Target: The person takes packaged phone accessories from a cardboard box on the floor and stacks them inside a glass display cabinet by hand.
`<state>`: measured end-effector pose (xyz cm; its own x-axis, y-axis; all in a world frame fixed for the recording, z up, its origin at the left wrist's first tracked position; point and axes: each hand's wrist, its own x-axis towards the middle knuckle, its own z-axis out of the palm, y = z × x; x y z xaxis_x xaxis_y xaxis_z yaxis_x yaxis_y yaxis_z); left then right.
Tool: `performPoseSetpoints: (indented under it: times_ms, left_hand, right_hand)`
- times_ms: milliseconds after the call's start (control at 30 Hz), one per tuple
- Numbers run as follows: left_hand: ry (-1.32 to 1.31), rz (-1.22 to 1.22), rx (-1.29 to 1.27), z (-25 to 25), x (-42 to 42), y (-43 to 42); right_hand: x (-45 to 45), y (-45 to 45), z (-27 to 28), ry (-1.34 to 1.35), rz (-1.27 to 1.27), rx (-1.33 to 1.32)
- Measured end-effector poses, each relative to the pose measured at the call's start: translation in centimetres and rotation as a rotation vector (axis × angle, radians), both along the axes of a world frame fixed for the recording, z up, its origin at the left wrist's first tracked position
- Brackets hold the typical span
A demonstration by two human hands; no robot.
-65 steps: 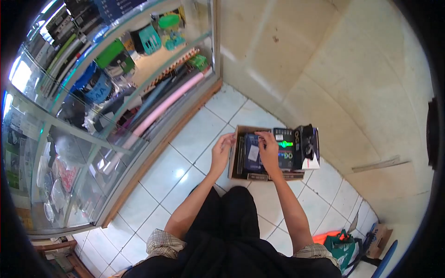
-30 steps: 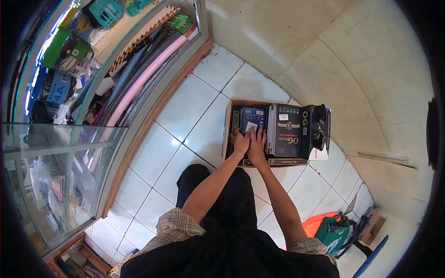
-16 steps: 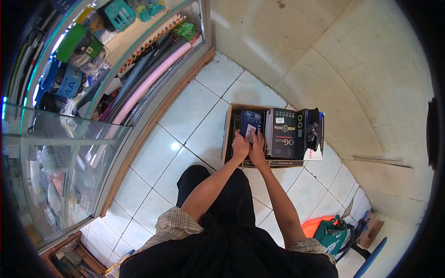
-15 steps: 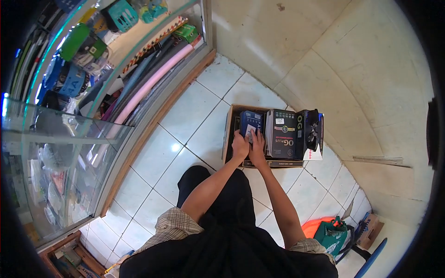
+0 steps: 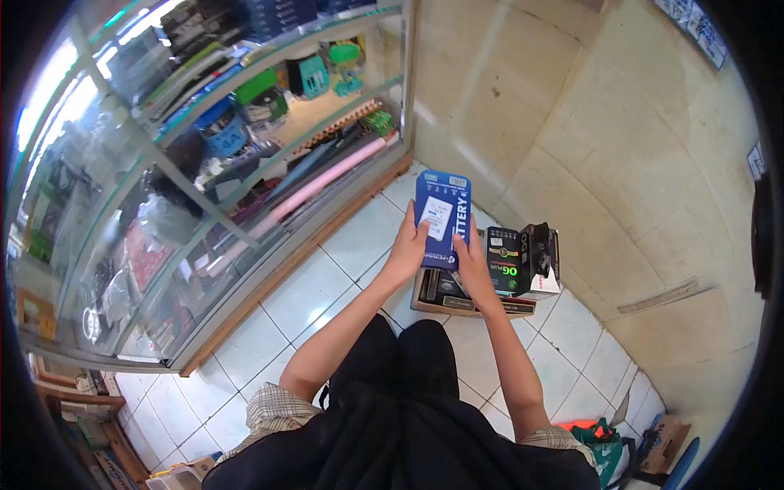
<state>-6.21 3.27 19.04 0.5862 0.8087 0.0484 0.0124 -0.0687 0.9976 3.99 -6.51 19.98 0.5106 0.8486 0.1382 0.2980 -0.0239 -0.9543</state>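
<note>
A blue battery pack (image 5: 443,184) with a white label is raised above the cardboard box on the floor. My left hand (image 5: 407,247) grips its left side, thumb on the front. On the right edge, my right hand (image 5: 474,265) holds it, with the thumb near the lower part. Below, the cardboard box (image 5: 445,304) holds black packages, partly hidden by the pack and my right hand. A black OG PLUS package (image 5: 501,263) lies in its right part, with a dark item (image 5: 536,249) beside it.
A glass display case (image 5: 245,204) full of goods stands along the left. The pale wall (image 5: 563,180) rises behind and to the right of the box. A green bag (image 5: 606,445) and a small brown carton (image 5: 663,441) sit at the lower right on the tiled floor (image 5: 327,294).
Both hands have lifted the blue battery pack out of the cardboard box and up toward me. The view has tilted up, showing more of the display case.
</note>
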Motion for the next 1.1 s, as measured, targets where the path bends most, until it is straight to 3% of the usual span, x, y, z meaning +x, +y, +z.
performPoseSetpoints:
  times_ms: [100,333,433,700,833,1100]
  left_hand:
    - [-0.223,0.019,0.025,5.7,-2.5,-0.1]
    - [-0.233,0.2,0.181,13.4,-7.1,0.1]
    - [-0.244,0.263,0.252,16.3,-8.5,0.8]
    - [-0.707,0.206,0.241,26.2,-9.6,5.4]
    - [-0.784,0.265,0.347,31.4,-9.8,7.9]
    - [-0.813,0.349,0.593,41.6,-10.9,15.5]
  right_hand:
    - [-2.0,1.2,4.5,0.032,0.091,0.178]
    - [-6.0,2.9,14.4,0.326,0.267,0.172]
    - [-6.7,5.4,16.8,0.334,0.299,0.24]
    - [-7.5,11.9,26.3,0.335,0.556,0.376]
    - [-7.3,16.2,31.6,0.229,0.641,0.513]
    - [-8.5,24.3,42.6,0.3,0.86,0.558]
